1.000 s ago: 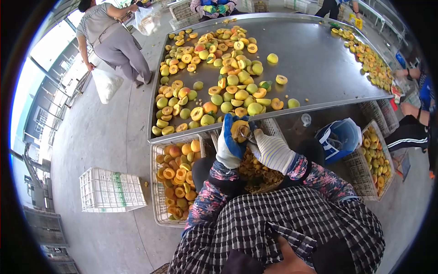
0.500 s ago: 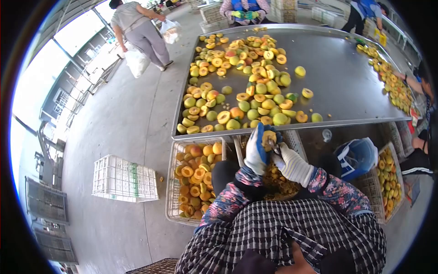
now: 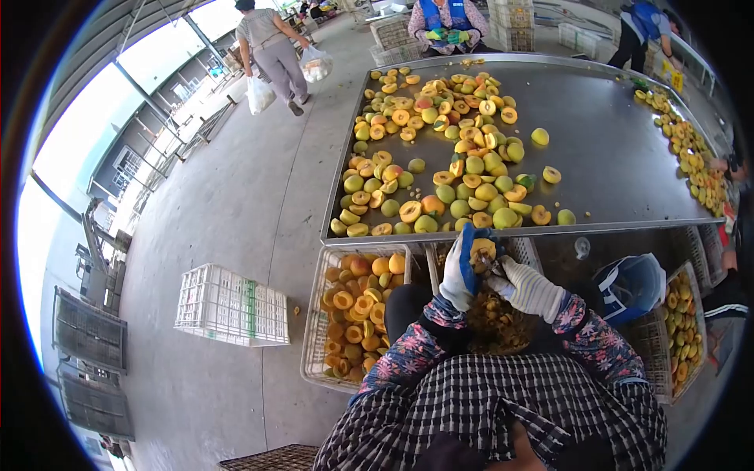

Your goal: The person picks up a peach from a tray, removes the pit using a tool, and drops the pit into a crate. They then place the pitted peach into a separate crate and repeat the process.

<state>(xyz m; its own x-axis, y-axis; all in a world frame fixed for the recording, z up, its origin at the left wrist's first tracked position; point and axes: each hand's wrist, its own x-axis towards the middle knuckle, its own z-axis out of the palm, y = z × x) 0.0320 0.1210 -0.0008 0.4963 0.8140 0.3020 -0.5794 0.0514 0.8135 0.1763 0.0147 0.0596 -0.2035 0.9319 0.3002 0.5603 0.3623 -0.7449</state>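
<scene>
My left hand (image 3: 462, 271), in a white glove with a blue palm, is closed around a halved yellow peach (image 3: 483, 251), its cut face up. Just right of it, my right hand (image 3: 528, 287), in a striped white glove, grips a small metal tool (image 3: 496, 269) whose tip is at the peach; its exact kind is partly hidden by the fingers. Below both hands, a crate of brownish pits and scraps (image 3: 499, 326) sits between my knees. Ahead, whole and halved peaches (image 3: 471, 165) lie heaped on a metal table (image 3: 597, 149).
A crate of peach halves (image 3: 357, 314) stands at my left, with an upturned white crate (image 3: 232, 306) beyond it. To my right are a blue bucket (image 3: 628, 290) and another full crate (image 3: 682, 330). Co-workers stand around the table; one person (image 3: 271, 51) walks off carrying bags.
The view has shifted, so the table and crates appear lower and further right. The walking person has moved further away. My hands stay together at the peach, with the tool at its cut face.
</scene>
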